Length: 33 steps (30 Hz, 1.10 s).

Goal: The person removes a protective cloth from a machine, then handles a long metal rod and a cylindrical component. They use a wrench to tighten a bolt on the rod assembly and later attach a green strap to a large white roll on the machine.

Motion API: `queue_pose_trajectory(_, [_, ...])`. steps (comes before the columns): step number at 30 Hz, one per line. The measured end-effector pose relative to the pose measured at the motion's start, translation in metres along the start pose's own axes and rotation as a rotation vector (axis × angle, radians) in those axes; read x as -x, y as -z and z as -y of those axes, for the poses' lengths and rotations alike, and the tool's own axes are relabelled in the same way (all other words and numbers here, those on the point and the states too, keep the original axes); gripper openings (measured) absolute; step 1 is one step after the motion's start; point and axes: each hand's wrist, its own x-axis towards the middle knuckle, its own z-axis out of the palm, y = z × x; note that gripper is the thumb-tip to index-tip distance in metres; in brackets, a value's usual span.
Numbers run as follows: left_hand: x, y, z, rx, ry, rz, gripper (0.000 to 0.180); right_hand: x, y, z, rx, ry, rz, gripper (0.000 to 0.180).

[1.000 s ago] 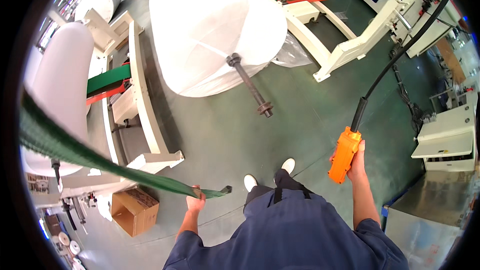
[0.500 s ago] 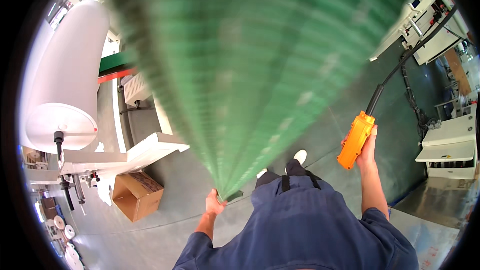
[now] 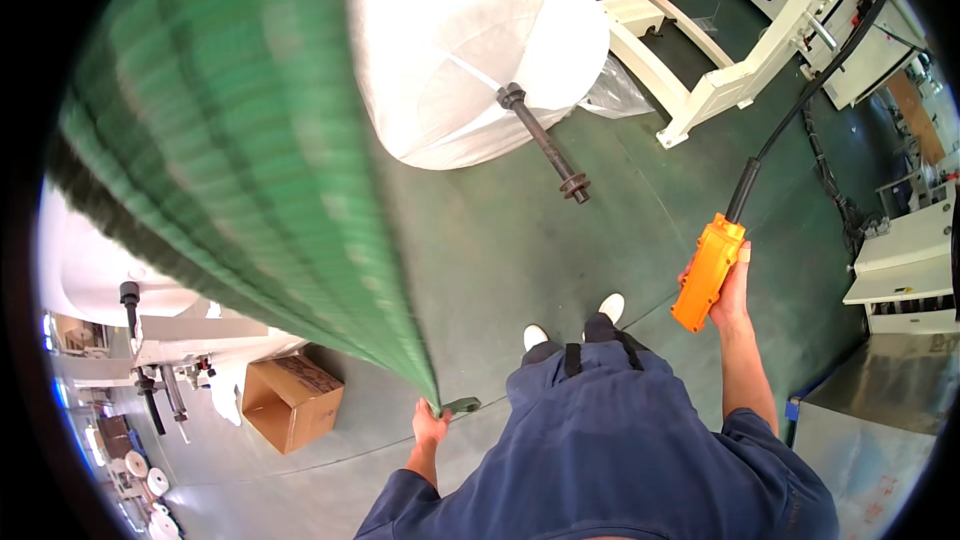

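A green webbing sling (image 3: 260, 140) runs from the upper left, very near the camera and blurred, down to a narrow end. My left hand (image 3: 430, 422) is closed around that lower end, and a short flap of it sticks out on the right of the fingers. In my right hand (image 3: 734, 292) is an orange crane pendant control (image 3: 710, 272), gripped from its right side and underneath. Its black cable (image 3: 790, 130) rises toward the upper right. The buttons cannot be made out. Where the sling's upper end goes is out of view.
A large white wrapped roll (image 3: 480, 60) with a dark shaft (image 3: 545, 145) is ahead. Behind it stands a cream machine frame (image 3: 725, 90). At left are another white roll (image 3: 90, 260) and an open cardboard box (image 3: 293, 402). Pale cabinets (image 3: 905, 260) line the right side.
The sling has swung from the middle to the left, uncovering the white roll and shaft ahead. Both hands keep their grips, and the pendant has barely shifted.
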Motion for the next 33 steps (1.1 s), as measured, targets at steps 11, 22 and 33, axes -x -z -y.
queue_pose_trajectory(11, [-0.018,-0.003,-0.006,0.045,0.183,0.044,0.06,0.008,0.031,-0.001,-0.02,0.055,0.009,0.079])
queue_pose_trajectory(22, [-0.018,-0.036,0.01,0.276,0.203,0.047,0.054,0.013,0.024,-0.002,-0.037,0.109,-0.001,0.079])
queue_pose_trajectory(33, [-0.013,-0.01,0.005,0.136,0.145,0.172,0.062,0.026,0.006,-0.004,-0.053,0.055,-0.004,0.075])
